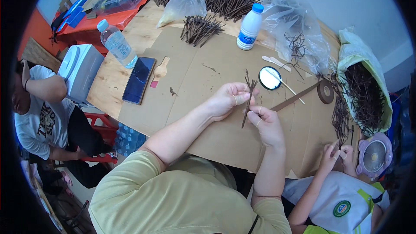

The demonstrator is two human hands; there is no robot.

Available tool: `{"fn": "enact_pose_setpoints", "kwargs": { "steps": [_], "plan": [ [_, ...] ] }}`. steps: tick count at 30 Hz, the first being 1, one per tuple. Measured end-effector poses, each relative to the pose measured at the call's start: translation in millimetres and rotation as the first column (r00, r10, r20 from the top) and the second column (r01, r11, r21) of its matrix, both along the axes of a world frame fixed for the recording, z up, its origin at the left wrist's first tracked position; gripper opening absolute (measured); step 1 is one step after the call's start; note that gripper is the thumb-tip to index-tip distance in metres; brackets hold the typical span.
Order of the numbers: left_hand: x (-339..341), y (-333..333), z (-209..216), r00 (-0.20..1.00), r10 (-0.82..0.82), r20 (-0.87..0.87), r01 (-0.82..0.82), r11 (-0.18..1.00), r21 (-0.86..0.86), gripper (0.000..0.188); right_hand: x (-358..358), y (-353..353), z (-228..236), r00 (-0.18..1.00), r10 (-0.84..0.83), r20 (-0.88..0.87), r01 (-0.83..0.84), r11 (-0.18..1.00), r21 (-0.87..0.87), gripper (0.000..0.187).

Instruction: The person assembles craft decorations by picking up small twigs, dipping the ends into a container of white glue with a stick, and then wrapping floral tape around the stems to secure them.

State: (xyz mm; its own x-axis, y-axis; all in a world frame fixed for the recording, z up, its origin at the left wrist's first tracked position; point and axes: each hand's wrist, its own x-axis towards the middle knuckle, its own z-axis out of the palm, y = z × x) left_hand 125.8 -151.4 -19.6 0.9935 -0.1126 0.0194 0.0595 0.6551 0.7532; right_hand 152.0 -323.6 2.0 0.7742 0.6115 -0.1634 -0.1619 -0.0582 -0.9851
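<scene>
In front of me, a thin brown branched stem (248, 109), like an artificial twig, is held at a slight tilt with its forked tips up. My left hand (232, 100) pinches it around the upper part, just below the forks. Lower down, the fingers of my right hand (268, 126) are closed on it too. Just beyond my hands is a round dark-rimmed dish of white paste (268, 78), with a thin wooden stick (292, 92) resting across it. A roll of brown tape (326, 92) lies to the right, its loose strip (299, 96) running toward my right hand.
Cardboard (190, 86) covers much of the table. Brown stem bundles (201, 30), a white bottle (250, 28), a water bottle (118, 45) and a phone (138, 80) stand or lie around. At right, another person's hands (336, 156) hold twigs beside a stuffed sack (366, 91). Someone sits at left.
</scene>
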Motion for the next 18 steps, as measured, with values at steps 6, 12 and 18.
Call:
{"fn": "enact_pose_setpoints", "kwargs": {
  "steps": [6,12,18],
  "plan": [
    [-2,-7,10,0.999,0.038,-0.018,-0.038,0.999,0.003,0.013,-2,3,-2,0.993,-0.12,0.003,0.12,0.993,0.023,0.009],
    [-3,-7,2,0.995,0.082,-0.057,-0.067,0.974,0.217,0.016,1,3,-10,0.968,-0.153,0.197,0.174,0.98,-0.093,0.012],
    [-3,-2,6,0.997,0.022,-0.069,-0.017,0.997,0.074,0.021,2,0,-2,0.988,-0.116,0.102,0.124,0.99,-0.074,0.016]
  ]
}}
